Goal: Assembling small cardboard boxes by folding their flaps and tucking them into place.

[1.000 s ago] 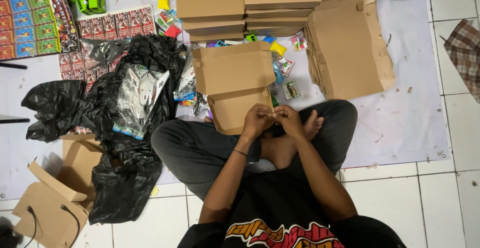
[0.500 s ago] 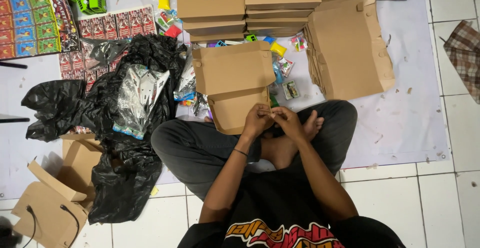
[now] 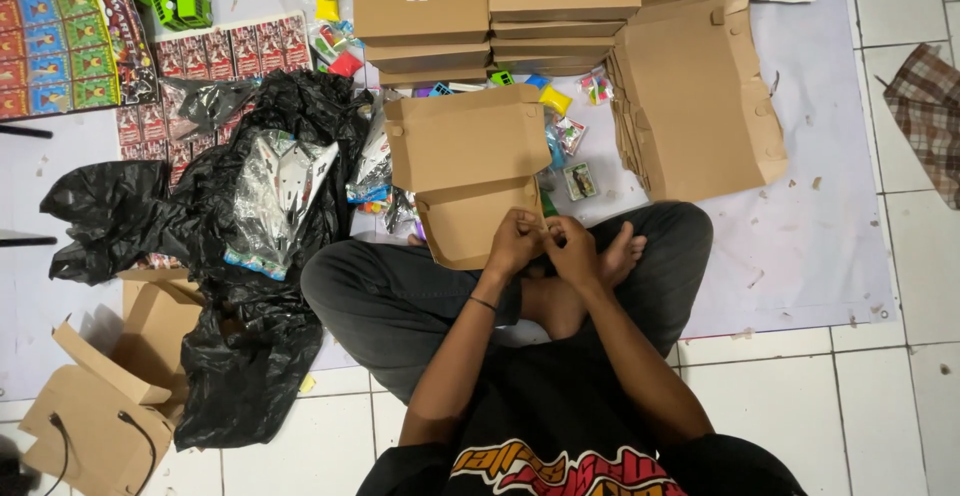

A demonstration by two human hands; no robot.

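Observation:
I sit cross-legged on the floor with an open brown cardboard box (image 3: 468, 171) resting against my shins. My left hand (image 3: 514, 243) and my right hand (image 3: 571, 249) meet at the box's near right corner, fingers pinched together on something small that I cannot make out. My bare foot (image 3: 622, 254) lies just right of my right hand. The box's lid stands open toward the far side.
Stacks of closed brown boxes (image 3: 421, 8) stand at the back, and a pile of flat box blanks (image 3: 695, 96) lies to the right. Black plastic bags (image 3: 240, 256) and a clear toy packet (image 3: 275, 196) spread on the left. Small colourful toys (image 3: 565, 136) are scattered behind the open box.
My hands stay pinched together at the box corner, with only slight finger movement. Nothing else has shifted.

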